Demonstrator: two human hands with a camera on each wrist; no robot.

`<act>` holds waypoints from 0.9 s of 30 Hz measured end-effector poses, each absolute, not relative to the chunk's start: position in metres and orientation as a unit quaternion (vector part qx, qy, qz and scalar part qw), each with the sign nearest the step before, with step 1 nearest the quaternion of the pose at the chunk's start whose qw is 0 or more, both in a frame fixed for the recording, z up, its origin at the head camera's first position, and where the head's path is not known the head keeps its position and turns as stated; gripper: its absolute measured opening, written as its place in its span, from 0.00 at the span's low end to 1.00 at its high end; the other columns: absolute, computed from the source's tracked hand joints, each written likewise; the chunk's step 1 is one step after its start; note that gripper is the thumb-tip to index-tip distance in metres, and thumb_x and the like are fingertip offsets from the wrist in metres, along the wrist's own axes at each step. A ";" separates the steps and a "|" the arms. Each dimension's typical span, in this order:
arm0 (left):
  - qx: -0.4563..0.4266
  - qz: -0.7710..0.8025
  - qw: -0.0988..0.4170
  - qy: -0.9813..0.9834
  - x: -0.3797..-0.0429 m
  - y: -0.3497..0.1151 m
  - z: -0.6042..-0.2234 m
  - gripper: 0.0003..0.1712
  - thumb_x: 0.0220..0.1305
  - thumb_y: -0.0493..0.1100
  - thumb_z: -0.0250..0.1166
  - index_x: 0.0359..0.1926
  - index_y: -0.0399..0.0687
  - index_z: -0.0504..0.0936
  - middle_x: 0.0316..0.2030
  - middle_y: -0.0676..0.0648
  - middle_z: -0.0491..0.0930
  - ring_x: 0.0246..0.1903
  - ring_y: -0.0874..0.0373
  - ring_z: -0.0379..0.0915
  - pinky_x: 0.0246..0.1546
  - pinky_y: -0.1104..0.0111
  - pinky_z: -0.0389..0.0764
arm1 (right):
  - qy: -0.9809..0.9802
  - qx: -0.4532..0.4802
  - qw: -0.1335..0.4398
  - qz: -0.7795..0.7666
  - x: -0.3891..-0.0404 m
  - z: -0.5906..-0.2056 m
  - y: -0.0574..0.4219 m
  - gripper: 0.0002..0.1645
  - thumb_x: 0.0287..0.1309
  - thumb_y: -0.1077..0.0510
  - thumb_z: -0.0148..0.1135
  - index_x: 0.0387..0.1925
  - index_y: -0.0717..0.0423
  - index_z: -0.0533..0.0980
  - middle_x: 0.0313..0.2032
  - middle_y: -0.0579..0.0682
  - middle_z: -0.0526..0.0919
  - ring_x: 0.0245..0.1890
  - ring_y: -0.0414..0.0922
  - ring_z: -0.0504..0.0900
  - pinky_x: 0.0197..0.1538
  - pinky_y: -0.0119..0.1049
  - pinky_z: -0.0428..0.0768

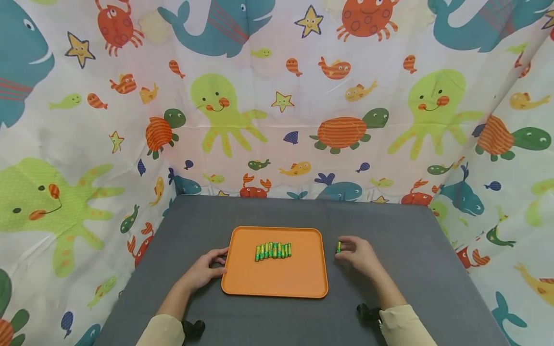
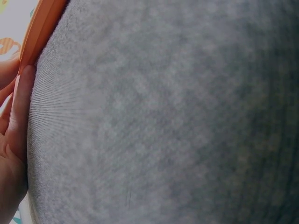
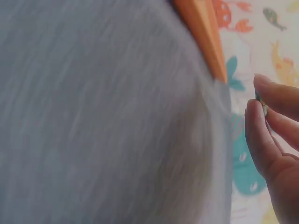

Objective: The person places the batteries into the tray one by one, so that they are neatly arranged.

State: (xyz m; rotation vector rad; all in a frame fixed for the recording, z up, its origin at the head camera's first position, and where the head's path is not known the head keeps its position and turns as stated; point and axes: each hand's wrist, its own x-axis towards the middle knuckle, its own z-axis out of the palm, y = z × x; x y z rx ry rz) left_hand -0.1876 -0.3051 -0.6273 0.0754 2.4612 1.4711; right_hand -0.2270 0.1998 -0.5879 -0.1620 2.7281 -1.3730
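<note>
Several green-and-yellow batteries [image 1: 273, 251] lie side by side in a row on an orange tray [image 1: 274, 281]. My left hand [image 1: 202, 270] holds the tray's left rim between thumb and fingers. The left wrist view shows the thumb and fingertips of that hand [image 2: 16, 121] against the orange edge. To the right of the tray, my right hand [image 1: 358, 257] pinches one battery [image 1: 339, 247] upright between thumb and fingers. In the right wrist view, most of this battery [image 3: 264, 108] is hidden by the fingers.
The tray rests on a dark grey table [image 1: 389, 226]. A white curtain [image 1: 277, 139] with printed sea animals surrounds the back and sides. Black wrist straps [image 1: 194, 329] sit at both beige sleeves.
</note>
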 end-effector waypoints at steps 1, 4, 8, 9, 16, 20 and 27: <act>0.028 0.508 0.136 0.850 -0.187 -0.305 -0.627 0.38 0.64 0.44 0.71 0.73 0.59 0.69 0.63 0.48 0.73 0.54 0.52 0.72 0.48 0.65 0.80 | 0.891 -0.057 0.043 -0.449 -0.228 -0.586 0.194 0.33 0.54 0.59 0.76 0.61 0.62 0.77 0.50 0.59 0.85 0.50 0.54 0.85 0.45 0.43 0.84; 0.034 0.507 0.135 0.851 -0.187 -0.305 -0.627 0.38 0.64 0.44 0.71 0.74 0.57 0.68 0.64 0.47 0.72 0.54 0.52 0.72 0.48 0.66 0.80 | 0.889 -0.065 0.047 -0.451 -0.230 -0.582 0.178 0.32 0.54 0.60 0.76 0.61 0.61 0.78 0.51 0.60 0.84 0.51 0.55 0.85 0.45 0.44 0.84; 0.037 0.508 0.136 0.850 -0.187 -0.305 -0.628 0.39 0.64 0.44 0.71 0.74 0.57 0.68 0.65 0.47 0.71 0.55 0.52 0.71 0.48 0.67 0.80 | 0.888 -0.066 0.051 -0.453 -0.232 -0.578 0.155 0.32 0.53 0.61 0.76 0.60 0.61 0.78 0.51 0.58 0.84 0.50 0.54 0.85 0.44 0.44 0.85; 0.038 0.508 0.134 0.850 -0.187 -0.305 -0.628 0.39 0.64 0.44 0.71 0.74 0.57 0.68 0.65 0.46 0.71 0.55 0.52 0.72 0.47 0.66 0.81 | 0.887 -0.068 0.052 -0.453 -0.232 -0.577 0.150 0.32 0.53 0.62 0.76 0.60 0.61 0.78 0.51 0.57 0.84 0.50 0.54 0.85 0.44 0.44 0.84; 0.027 0.519 0.141 0.843 -0.189 -0.305 -0.627 0.38 0.64 0.43 0.71 0.74 0.59 0.69 0.64 0.47 0.71 0.55 0.51 0.71 0.47 0.66 0.81 | 0.881 -0.082 0.053 -0.463 -0.235 -0.583 0.118 0.30 0.51 0.65 0.77 0.57 0.59 0.80 0.49 0.54 0.83 0.48 0.51 0.84 0.46 0.44 0.84; 0.030 0.520 0.136 0.843 -0.188 -0.306 -0.627 0.38 0.64 0.43 0.71 0.74 0.57 0.69 0.64 0.46 0.71 0.55 0.51 0.72 0.47 0.64 0.81 | 0.879 -0.090 0.067 -0.463 -0.236 -0.587 0.106 0.30 0.51 0.64 0.77 0.57 0.59 0.80 0.47 0.53 0.84 0.47 0.51 0.84 0.46 0.44 0.84; 0.016 0.522 0.136 0.842 -0.187 -0.302 -0.626 0.38 0.63 0.43 0.71 0.73 0.59 0.70 0.64 0.48 0.71 0.55 0.51 0.72 0.47 0.65 0.83 | 0.875 -0.105 0.072 -0.467 -0.238 -0.589 0.095 0.33 0.49 0.65 0.78 0.59 0.59 0.79 0.49 0.53 0.85 0.46 0.49 0.84 0.45 0.43 0.84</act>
